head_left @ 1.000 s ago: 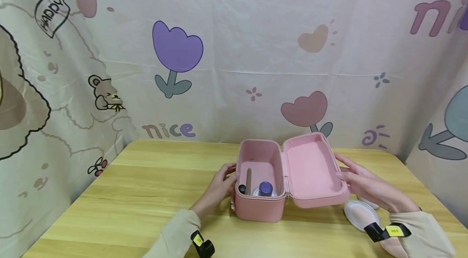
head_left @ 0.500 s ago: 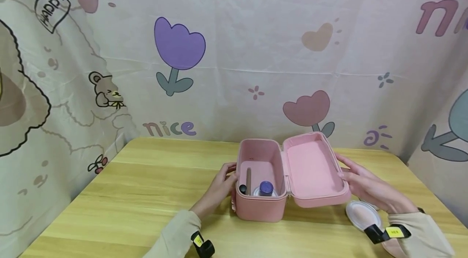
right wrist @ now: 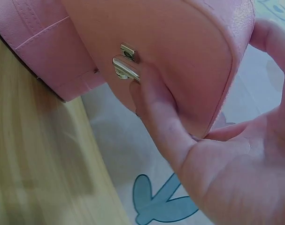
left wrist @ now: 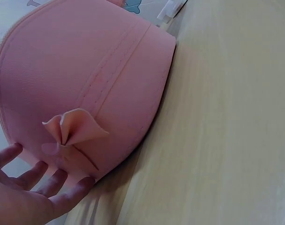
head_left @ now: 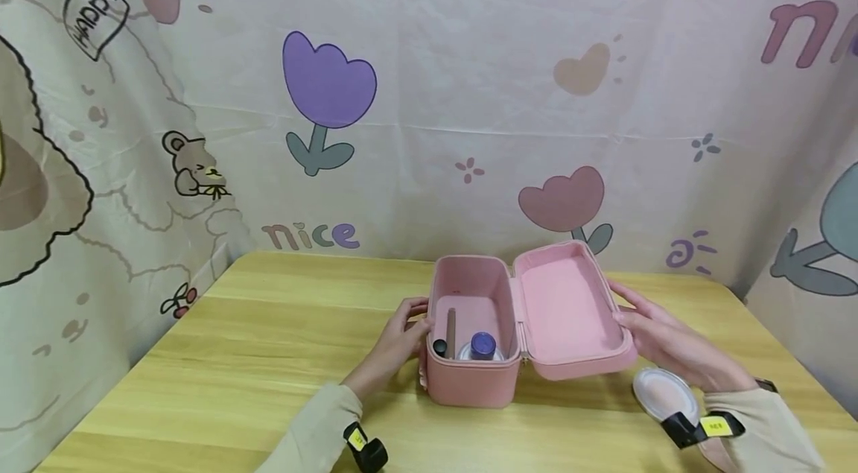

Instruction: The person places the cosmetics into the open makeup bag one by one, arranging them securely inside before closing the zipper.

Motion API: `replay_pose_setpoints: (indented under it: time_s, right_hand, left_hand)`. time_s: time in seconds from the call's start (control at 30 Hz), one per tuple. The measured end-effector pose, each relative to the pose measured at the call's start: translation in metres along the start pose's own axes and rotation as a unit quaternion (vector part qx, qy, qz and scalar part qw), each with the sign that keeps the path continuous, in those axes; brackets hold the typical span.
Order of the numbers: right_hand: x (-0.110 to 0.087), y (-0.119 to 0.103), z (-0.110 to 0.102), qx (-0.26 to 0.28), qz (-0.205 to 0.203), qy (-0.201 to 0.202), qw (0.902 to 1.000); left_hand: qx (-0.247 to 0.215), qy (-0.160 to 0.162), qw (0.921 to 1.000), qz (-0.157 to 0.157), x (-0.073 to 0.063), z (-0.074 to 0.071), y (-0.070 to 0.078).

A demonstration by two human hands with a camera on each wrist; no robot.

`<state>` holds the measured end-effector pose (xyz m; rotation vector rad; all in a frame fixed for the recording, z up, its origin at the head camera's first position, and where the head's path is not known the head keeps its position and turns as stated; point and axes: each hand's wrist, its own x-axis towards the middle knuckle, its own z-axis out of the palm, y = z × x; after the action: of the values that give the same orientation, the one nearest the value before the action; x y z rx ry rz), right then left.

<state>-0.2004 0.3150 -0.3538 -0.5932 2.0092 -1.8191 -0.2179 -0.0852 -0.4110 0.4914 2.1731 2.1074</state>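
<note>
A pink cosmetic case (head_left: pixel 472 383) stands on the table with its lid (head_left: pixel 570 309) swung out to the right. Inside are a purple-blue capped item (head_left: pixel 482 345), a thin brown stick (head_left: pixel 451 334) and a black round-ended item (head_left: pixel 439 347). My left hand (head_left: pixel 395 343) touches the case's left side, fingertips spread below a pink bow (left wrist: pixel 76 129) in the left wrist view. With my right hand (head_left: pixel 670 343) I hold the lid's outer edge, one finger beside a metal fitting (right wrist: pixel 126 68) on its outer face.
A white-rimmed round item (head_left: pixel 665 392) lies on the wooden table (head_left: pixel 268 354) near my right wrist, partly covered by the wrist camera. A pink item (head_left: pixel 717 452) shows under the right sleeve. A printed cloth (head_left: pixel 429 86) hangs behind the table.
The case, its lid and both hands have shifted slightly left over the last half second. The lid stays swung out, with the right hand on its edge.
</note>
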Motion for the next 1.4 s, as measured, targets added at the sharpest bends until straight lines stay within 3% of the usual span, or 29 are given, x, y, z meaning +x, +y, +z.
replay_pose_setpoints:
  time_s: [0.13,0.27,0.33,0.4,0.47,0.6,0.67,0.8,0.97,1.23,1.4]
  right_hand:
    - [0.002,-0.010,0.005,-0.071,-0.070,0.048,0.9939]
    - [0.003,-0.020,0.003,-0.068,-0.177,0.100,0.9767]
    - [0.001,-0.025,0.002,-0.049,-0.201,0.108,0.9723]
    - [-0.003,-0.029,0.003,-0.070,-0.185,0.116,0.9733]
    - [-0.007,-0.031,0.006,-0.122,-0.142,0.121,0.9748]
    - [-0.013,-0.033,0.016,-0.232,-0.051,0.092,0.9669]
    - [-0.014,-0.033,0.021,-0.241,-0.029,0.077,0.9670]
    - [-0.012,-0.027,0.024,-0.184,-0.036,0.053,0.9808]
    - [-0.008,-0.013,0.018,-0.050,-0.066,0.019,0.9964]
    - [0.002,0.008,0.011,0.062,-0.105,0.016,0.9924]
    - [0.011,0.015,0.013,0.131,-0.115,-0.006,0.9847]
  left_hand:
    - [-0.016,0.012,0.9998,-0.006,-0.001,-0.002,0.001]
    - [-0.021,0.030,0.9992,-0.012,-0.003,-0.006,0.003]
    - [-0.020,0.033,0.9992,-0.014,-0.004,-0.007,0.004]
    - [-0.019,0.031,0.9992,-0.014,-0.004,-0.007,0.005]
    - [-0.015,0.027,0.9994,-0.014,-0.003,-0.007,0.005]
    - [-0.018,0.024,0.9994,-0.018,-0.002,-0.004,0.004]
    - [-0.022,0.023,0.9993,-0.020,-0.001,-0.002,0.003]
    - [-0.027,0.026,0.9991,-0.021,-0.002,0.002,0.003]
    - [-0.037,0.035,0.9984,-0.026,-0.008,0.009,0.005]
    - [-0.045,0.070,0.9956,-0.042,-0.020,0.019,0.011]
    - [-0.048,0.095,0.9934,-0.043,-0.026,0.022,0.013]
